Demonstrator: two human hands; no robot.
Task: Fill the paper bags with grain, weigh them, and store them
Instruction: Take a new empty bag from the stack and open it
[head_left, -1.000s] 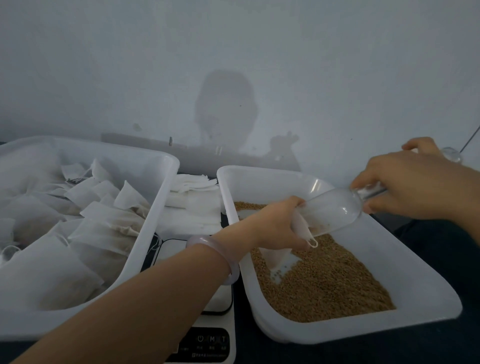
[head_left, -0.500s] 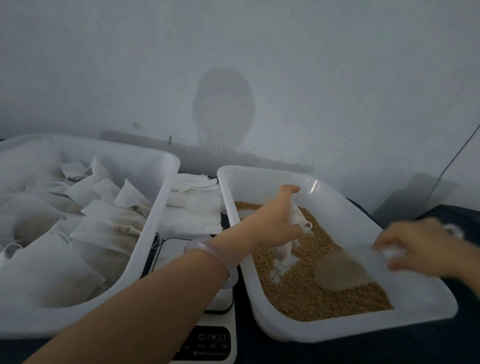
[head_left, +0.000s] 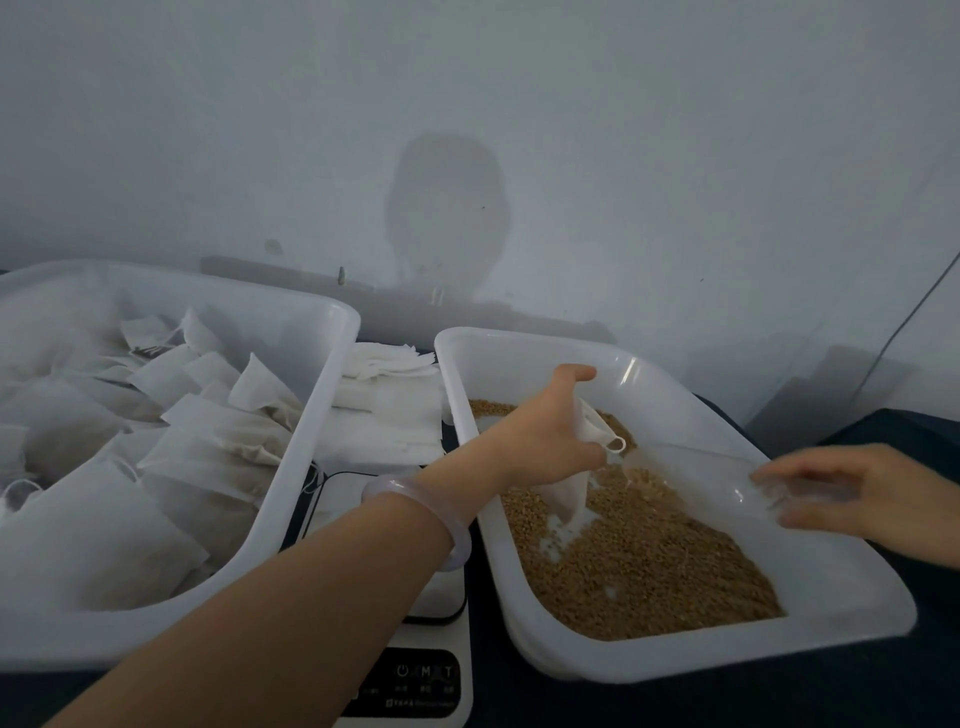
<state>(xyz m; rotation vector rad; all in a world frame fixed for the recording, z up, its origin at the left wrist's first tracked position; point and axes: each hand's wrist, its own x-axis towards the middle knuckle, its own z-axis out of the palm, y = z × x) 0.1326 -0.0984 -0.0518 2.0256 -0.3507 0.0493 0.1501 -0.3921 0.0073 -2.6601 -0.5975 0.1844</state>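
Gripping one paper bag (head_left: 569, 493) at its neck, the left hand (head_left: 540, 441) hangs it low over the grain (head_left: 649, 561). Its fingers curl round the bag mouth and the single small funnel (head_left: 597, 431) seated in it. Held this way, I judge, anything that spills drops back into the right tray (head_left: 727, 660) and not onto the table (head_left: 909, 431). The bag's bottom tip touches the grain heap.

The right hand (head_left: 857, 493) is blurred at the tray's far right wall. Something clear, perhaps a scoop (head_left: 789, 488), lies under its fingers, but I cannot tell whether it grasps it or lies loose.

There are two white trays. The right one holds loose grain, and the left tray (head_left: 322, 395) holds the filled bags (head_left: 208, 441), more than a dozen and too overlapped to count exactly. One stack of flat empty bags (head_left: 384, 405) lies between the trays at the back. One scale (head_left: 431, 675) sits in front of it, likely placed there so a filled bag needs only a short move to be weighed and then stored on the left. One bracelet (head_left: 415, 514) circles the left wrist.
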